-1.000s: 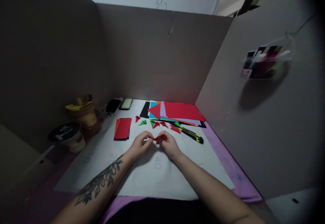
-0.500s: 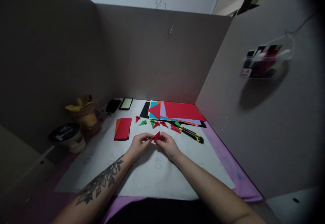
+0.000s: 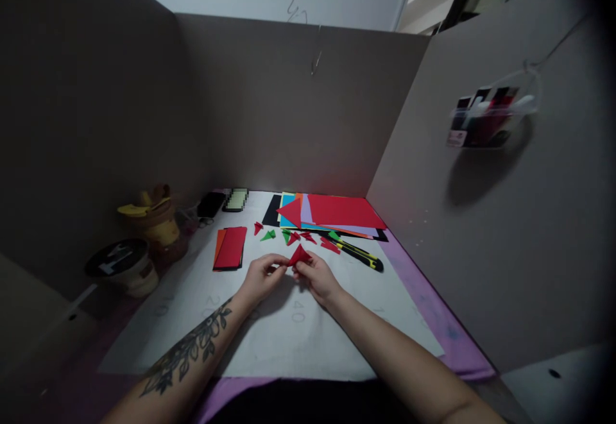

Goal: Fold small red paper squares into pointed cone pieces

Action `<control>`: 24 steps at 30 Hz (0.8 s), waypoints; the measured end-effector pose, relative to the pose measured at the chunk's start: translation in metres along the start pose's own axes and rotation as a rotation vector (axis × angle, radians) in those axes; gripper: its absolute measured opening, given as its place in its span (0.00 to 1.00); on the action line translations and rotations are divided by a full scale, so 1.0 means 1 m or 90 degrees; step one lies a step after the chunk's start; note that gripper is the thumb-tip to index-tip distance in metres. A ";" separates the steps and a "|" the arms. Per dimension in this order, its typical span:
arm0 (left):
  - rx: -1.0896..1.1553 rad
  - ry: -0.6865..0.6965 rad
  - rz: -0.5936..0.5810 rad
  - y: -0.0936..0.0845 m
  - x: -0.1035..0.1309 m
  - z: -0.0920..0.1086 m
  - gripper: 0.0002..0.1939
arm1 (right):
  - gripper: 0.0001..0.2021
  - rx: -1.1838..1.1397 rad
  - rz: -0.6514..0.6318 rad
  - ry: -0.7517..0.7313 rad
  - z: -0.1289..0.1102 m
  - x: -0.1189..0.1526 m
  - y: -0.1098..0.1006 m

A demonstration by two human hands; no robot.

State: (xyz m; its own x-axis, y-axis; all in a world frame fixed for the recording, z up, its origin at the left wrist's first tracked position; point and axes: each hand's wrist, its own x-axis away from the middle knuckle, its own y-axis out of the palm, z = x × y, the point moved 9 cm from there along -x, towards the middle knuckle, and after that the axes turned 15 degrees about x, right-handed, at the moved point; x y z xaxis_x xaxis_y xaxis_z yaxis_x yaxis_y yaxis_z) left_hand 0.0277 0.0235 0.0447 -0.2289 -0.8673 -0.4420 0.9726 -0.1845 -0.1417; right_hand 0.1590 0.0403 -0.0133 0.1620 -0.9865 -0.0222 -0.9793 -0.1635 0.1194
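A small folded red paper piece (image 3: 299,255) is pinched between both hands above the white sheet (image 3: 283,347). My left hand (image 3: 264,276) closes thumb and fingers at its left corner. On its right side, my right hand (image 3: 318,276) grips it with fingers pressed together. Just beyond lie several small folded pieces, red (image 3: 258,228) and green (image 3: 268,235). Left of them is a stack of red strips (image 3: 230,247) with orange and black edges showing. A black and yellow cutter (image 3: 360,256) rests to the right.
Large coloured sheets (image 3: 344,211) with a red triangle (image 3: 291,212) lie at the back. Back left are a phone (image 3: 236,199) and a dark object (image 3: 210,205). A yellow pot (image 3: 161,222) and lidded tub (image 3: 137,270) stand left. A clear bag (image 3: 486,119) hangs right.
The red folded piece has turned in my hands and now shows a wider triangular face. Both hands stay nearly in place, while the whole view has shifted slightly.
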 end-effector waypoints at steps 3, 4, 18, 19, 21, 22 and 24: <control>-0.012 0.015 0.003 0.000 0.002 0.004 0.07 | 0.14 -0.021 -0.008 0.018 0.002 0.002 0.003; -0.016 0.019 0.007 0.000 0.002 0.005 0.07 | 0.14 -0.026 -0.012 0.022 0.002 0.002 0.004; 0.049 -0.079 0.022 0.002 -0.001 -0.010 0.06 | 0.13 -0.037 0.004 -0.004 0.002 0.003 0.006; 0.058 -0.088 0.029 0.001 -0.001 -0.012 0.06 | 0.13 -0.034 0.006 -0.005 0.002 0.003 0.006; 0.075 -0.101 0.039 -0.001 -0.002 -0.016 0.06 | 0.12 -0.029 0.010 -0.006 0.003 0.003 0.006; 0.083 -0.106 0.042 -0.001 -0.002 -0.017 0.06 | 0.11 -0.026 0.012 -0.008 0.003 0.003 0.006; 0.097 -0.113 0.046 0.000 -0.001 -0.017 0.06 | 0.11 -0.019 0.017 -0.014 0.002 0.004 0.005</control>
State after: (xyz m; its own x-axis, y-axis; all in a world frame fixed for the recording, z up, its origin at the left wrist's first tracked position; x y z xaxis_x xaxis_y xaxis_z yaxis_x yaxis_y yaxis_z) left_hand 0.0270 0.0327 0.0302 -0.1613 -0.9461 -0.2809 0.9842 -0.1753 0.0251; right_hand 0.1544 0.0360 -0.0147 0.1323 -0.9904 -0.0398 -0.9793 -0.1368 0.1494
